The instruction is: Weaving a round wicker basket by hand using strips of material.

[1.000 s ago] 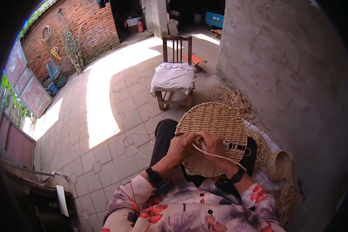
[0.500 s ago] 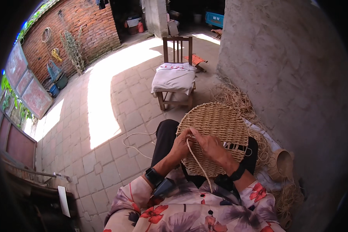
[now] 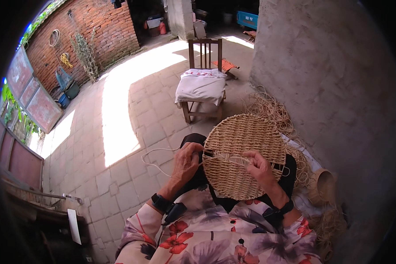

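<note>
A round woven panel [image 3: 244, 132] of straw-coloured cord lies across my lap, with a narrow gap in the weave running across its middle. At the panel's left edge, by the end of the gap, my left hand [image 3: 187, 162] is closed on a cord; the fingertips are partly hidden. My right hand [image 3: 260, 168] rests over the right part of the panel, thumb and fingers pinching the cord [image 3: 233, 158] that runs along the gap between both hands. A thin loose end [image 3: 147, 160] loops out past my left hand over the paving.
Heaped loose cord [image 3: 273, 112] lies at the foot of the grey wall [image 3: 330, 88] on my right, beside a tan cylindrical container [image 3: 322, 187]. A wooden chair [image 3: 205, 55] with a white cloth [image 3: 200, 88] stands ahead. An orange folding stool [image 3: 226, 66] sits behind it.
My hands, close together over the panel before, have moved apart: the left to the panel's left edge, the right rightward. The cord that hung toward me now stretches along the gap.
</note>
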The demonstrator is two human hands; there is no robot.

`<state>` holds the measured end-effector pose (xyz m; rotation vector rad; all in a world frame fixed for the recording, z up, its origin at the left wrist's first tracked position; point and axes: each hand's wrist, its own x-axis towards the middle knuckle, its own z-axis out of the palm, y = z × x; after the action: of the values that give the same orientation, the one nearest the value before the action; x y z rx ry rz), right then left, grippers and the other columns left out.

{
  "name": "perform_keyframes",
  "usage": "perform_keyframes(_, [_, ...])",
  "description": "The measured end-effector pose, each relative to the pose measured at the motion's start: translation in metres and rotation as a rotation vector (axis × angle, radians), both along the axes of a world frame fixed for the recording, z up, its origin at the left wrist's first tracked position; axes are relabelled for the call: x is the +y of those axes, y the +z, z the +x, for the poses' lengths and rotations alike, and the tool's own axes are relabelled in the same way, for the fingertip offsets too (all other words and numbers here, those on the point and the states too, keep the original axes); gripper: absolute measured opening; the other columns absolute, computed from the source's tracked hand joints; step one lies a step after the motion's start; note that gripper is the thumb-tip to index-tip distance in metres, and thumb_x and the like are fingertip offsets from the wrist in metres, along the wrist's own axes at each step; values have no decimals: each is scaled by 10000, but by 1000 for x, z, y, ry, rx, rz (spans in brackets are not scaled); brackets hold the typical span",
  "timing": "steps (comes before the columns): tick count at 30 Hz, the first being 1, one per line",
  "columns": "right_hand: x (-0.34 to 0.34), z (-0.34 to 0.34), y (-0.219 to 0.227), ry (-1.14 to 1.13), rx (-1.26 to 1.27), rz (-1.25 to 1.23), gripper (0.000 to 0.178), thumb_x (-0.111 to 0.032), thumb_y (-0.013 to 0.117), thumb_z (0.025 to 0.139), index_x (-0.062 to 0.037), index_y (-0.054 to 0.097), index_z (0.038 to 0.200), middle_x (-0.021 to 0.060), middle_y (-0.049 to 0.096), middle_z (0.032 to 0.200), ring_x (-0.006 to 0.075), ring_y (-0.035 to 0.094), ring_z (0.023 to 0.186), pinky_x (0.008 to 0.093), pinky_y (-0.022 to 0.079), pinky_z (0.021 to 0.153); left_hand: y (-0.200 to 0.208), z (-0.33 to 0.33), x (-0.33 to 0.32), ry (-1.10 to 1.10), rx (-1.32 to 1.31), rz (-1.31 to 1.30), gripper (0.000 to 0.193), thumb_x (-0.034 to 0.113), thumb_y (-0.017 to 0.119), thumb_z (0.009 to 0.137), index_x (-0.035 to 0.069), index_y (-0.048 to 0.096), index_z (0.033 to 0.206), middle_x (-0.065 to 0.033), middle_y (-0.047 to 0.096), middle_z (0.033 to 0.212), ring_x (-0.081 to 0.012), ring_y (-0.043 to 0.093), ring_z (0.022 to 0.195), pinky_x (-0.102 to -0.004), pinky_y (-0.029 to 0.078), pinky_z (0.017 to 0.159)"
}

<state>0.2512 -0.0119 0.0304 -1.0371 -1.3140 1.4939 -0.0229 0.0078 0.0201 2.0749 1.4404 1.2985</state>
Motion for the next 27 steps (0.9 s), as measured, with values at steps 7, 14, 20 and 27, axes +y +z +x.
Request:
perform_keyframes(7, [-23, 45, -3, -297, 54, -112, 394, -400, 471, 1042, -37, 586, 940, -13, 500, 609, 67, 441, 494, 231, 369, 444, -7, 24, -15, -110, 214, -6, 215, 12, 598, 832, 88, 658, 1024, -99, 665, 990, -333, 663, 877, -411, 539, 724])
perform_keyframes(14, [-14, 55, -8, -368, 384, -144, 378, -393, 476, 1038, -38, 569, 944, 47, 593, 674, 116, 547, 529, 262, 452, 485, -1, 65, -11, -161, 271, 160, 183, 75, 689, 811, 122, 666, 986, -40, 648, 937, -265, 662, 850, -382, 541, 665])
perform_keyframes(20, [-19, 61, -9, -400, 304, -44, 449, -436, 451, 1039, -6, 578, 1018, 79, 631, 802, 105, 579, 584, 256, 479, 505, -28, 97, 4, -158, 304, 217, 105, 127, 690, 800, 108, 657, 898, -61, 575, 825, -273, 628, 760, -390, 516, 614])
perform_keyframes(27, [-13, 51, -14, -282, -145, 14, 264, -197, 661, 941, -5, 618, 1118, 25, 621, 809, 64, 590, 661, 212, 480, 543, -28, 105, 1, -138, 271, 179, 131, 115, 634, 768, 111, 609, 897, -55, 529, 806, -243, 620, 780, -381, 500, 614])
